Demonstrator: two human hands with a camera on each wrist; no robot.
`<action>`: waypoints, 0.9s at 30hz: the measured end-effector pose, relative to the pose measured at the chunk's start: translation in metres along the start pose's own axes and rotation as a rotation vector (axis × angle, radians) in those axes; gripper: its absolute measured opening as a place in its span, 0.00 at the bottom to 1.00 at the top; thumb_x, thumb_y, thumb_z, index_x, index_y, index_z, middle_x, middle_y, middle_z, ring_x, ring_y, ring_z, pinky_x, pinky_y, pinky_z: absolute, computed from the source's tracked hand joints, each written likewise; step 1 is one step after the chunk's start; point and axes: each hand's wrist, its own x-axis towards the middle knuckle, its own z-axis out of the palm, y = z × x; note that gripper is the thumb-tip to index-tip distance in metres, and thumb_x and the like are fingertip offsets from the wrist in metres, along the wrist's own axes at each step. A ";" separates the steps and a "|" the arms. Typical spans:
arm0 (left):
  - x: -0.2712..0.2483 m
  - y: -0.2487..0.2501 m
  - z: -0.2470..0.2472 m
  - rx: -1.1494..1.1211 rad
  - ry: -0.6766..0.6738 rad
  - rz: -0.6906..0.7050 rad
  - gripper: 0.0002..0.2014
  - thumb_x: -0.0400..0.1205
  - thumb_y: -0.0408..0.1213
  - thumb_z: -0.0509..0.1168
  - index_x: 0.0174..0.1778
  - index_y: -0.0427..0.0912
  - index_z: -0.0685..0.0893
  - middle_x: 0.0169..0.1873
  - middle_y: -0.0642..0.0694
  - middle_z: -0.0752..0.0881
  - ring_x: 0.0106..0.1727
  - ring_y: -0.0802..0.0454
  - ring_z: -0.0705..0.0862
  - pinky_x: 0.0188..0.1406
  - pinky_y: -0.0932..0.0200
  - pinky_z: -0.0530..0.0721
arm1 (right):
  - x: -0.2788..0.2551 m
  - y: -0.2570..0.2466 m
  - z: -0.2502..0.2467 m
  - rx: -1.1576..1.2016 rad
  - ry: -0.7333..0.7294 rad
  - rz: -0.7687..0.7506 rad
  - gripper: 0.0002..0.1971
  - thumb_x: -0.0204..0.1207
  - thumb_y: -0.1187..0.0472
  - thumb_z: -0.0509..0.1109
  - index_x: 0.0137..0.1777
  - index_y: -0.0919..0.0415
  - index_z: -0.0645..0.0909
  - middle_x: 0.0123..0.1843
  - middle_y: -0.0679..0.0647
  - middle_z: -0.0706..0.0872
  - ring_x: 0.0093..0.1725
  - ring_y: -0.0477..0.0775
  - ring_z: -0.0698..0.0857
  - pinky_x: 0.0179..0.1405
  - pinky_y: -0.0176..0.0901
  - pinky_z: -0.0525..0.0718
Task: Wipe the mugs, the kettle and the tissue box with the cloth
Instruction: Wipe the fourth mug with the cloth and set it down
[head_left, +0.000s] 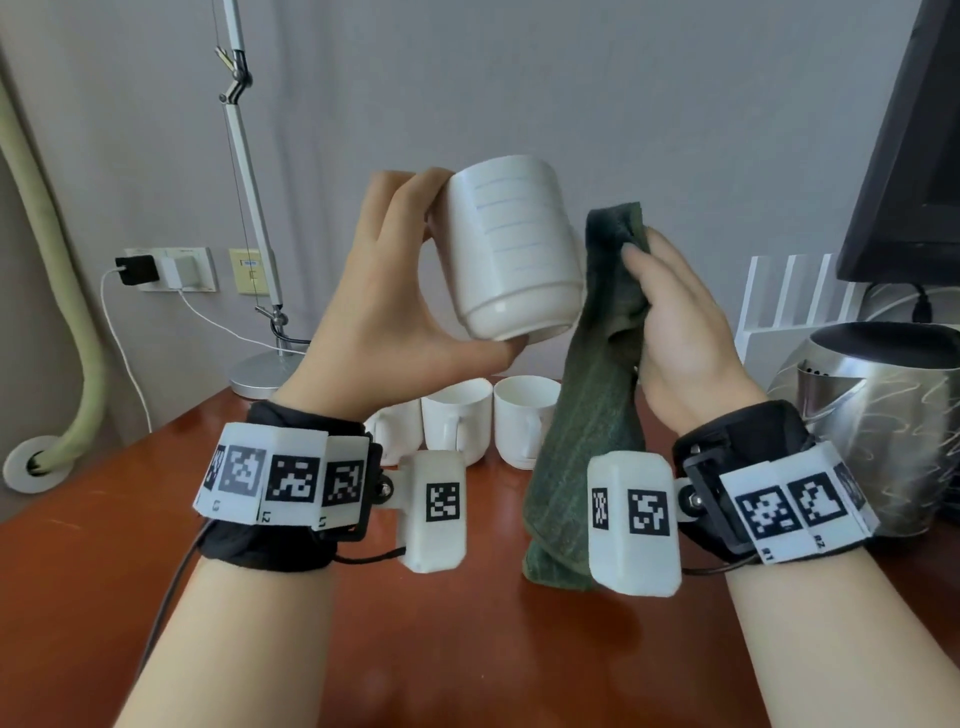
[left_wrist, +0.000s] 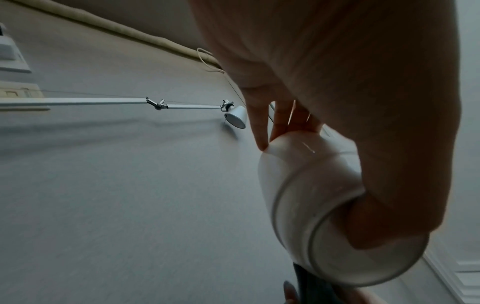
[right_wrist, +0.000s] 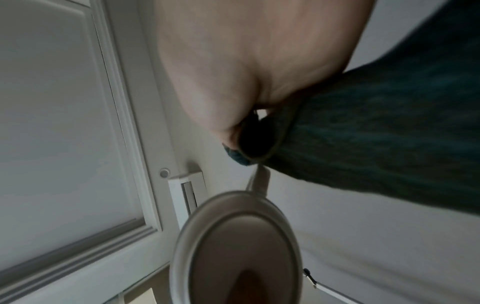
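mug (head_left: 511, 249) pinched in left fingers (head_left: 410, 208), cloth (head_left: 597, 374) clamped in right fingers (head_left: 636, 257); may slip under hard rubbing.

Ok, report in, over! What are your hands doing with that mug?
Left hand holds white mug aloft. Right hand grips green cloth beside it. Nothing in the way.
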 end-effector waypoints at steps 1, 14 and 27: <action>0.000 -0.002 -0.002 0.014 0.006 -0.011 0.46 0.62 0.47 0.81 0.71 0.28 0.71 0.59 0.44 0.70 0.60 0.58 0.71 0.67 0.62 0.77 | -0.001 0.001 0.001 -0.085 -0.012 0.011 0.13 0.82 0.57 0.63 0.61 0.49 0.85 0.69 0.58 0.80 0.65 0.52 0.83 0.70 0.51 0.78; -0.002 -0.016 -0.013 0.058 0.075 -0.089 0.48 0.61 0.53 0.77 0.73 0.30 0.71 0.57 0.60 0.65 0.61 0.57 0.71 0.69 0.65 0.75 | -0.006 0.015 0.001 -0.658 -0.333 0.066 0.06 0.79 0.59 0.71 0.49 0.56 0.75 0.46 0.57 0.86 0.43 0.53 0.86 0.41 0.46 0.84; -0.003 -0.017 -0.012 0.059 0.059 -0.125 0.46 0.61 0.50 0.79 0.73 0.33 0.72 0.58 0.49 0.68 0.60 0.58 0.71 0.70 0.58 0.77 | -0.009 0.007 0.011 -0.095 -0.124 0.001 0.08 0.72 0.72 0.75 0.38 0.64 0.79 0.32 0.55 0.84 0.32 0.49 0.84 0.37 0.39 0.84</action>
